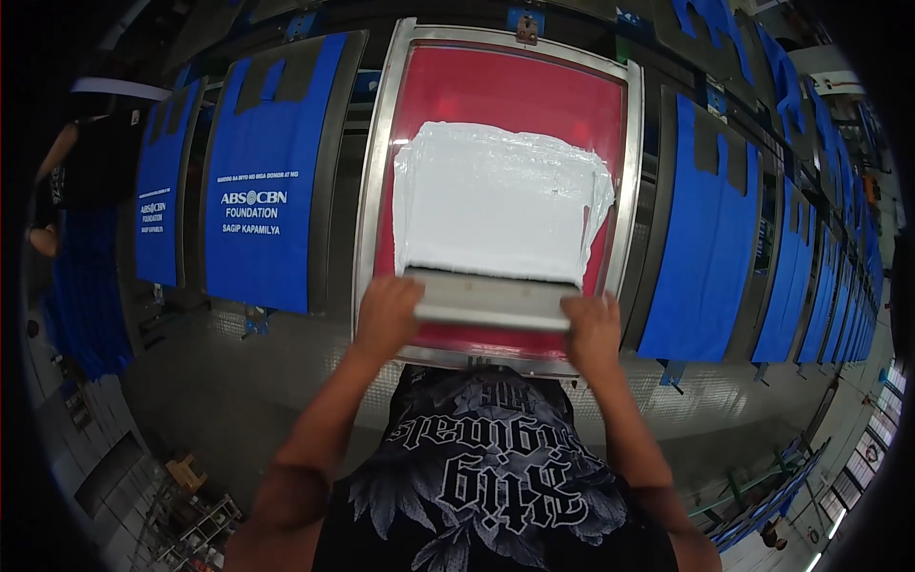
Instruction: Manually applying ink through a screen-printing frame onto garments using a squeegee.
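Note:
My left hand (389,313) and my right hand (593,329) grip the two ends of a wide squeegee (496,300). Its blade edge rests against a screen printing frame (376,191) with a metal border and red mesh (515,81). A broad patch of thick white ink (496,195) covers the middle of the mesh, reaching down to the squeegee. Slight blur shows on the squeegee. What lies beneath the screen is hidden.
Blue bag panels (262,181) with white print lie on boards to the left. Unprinted blue panels (705,238) run in a row on the right. A person in dark clothes (95,157) stands at the far left. Metal racks (195,534) are at lower left.

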Demonstrator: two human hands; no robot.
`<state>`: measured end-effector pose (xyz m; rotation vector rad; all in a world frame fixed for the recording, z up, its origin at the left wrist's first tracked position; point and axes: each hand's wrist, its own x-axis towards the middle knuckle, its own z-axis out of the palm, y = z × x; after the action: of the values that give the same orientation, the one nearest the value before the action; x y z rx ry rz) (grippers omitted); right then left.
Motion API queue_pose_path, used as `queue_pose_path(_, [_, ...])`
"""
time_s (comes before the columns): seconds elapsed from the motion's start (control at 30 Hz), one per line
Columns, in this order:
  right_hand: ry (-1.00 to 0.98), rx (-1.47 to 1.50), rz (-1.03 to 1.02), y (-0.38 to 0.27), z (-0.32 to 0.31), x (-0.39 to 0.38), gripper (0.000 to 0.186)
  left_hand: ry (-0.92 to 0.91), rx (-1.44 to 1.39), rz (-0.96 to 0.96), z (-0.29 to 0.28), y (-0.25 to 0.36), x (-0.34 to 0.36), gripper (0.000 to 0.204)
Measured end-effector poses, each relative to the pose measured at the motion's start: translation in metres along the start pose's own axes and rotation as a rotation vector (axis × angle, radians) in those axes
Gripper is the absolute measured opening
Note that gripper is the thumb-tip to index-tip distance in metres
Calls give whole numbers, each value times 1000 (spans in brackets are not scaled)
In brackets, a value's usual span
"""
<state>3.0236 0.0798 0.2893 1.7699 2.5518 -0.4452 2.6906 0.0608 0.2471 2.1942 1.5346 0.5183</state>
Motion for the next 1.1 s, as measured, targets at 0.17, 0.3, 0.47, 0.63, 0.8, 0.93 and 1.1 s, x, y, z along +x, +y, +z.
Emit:
queue_pose_path(0.17, [21,-182,-5,47,-47,133,36,5,66,-61,-33,-28,155,18])
queue_pose_path(0.3, [-91,-143,41,35,-66,133,35,-116,59,-137,-54,-28,154,21])
queue_pose_path(0.47, [-173,-43,56,-3,-25,4,39,-50,79,24,-19,6,4,27])
queue_pose_path(0.63, [-21,-110,47,34,-22,80,44,-62,46,-87,-27,-15,106,15])
queue_pose_path(0.8, [-13,-105,-6,41,-59,139,34,-85,72,-118,-50,-33,164,18])
queue_pose_path(0.93, [-128,-70,48,-7,-38,12,34,-136,1,-96,-40,1,37,24])
queue_pose_path(1.1, [49,-48,16,10,-15,38,33,-102,11,-143,-15,-15,61,26])
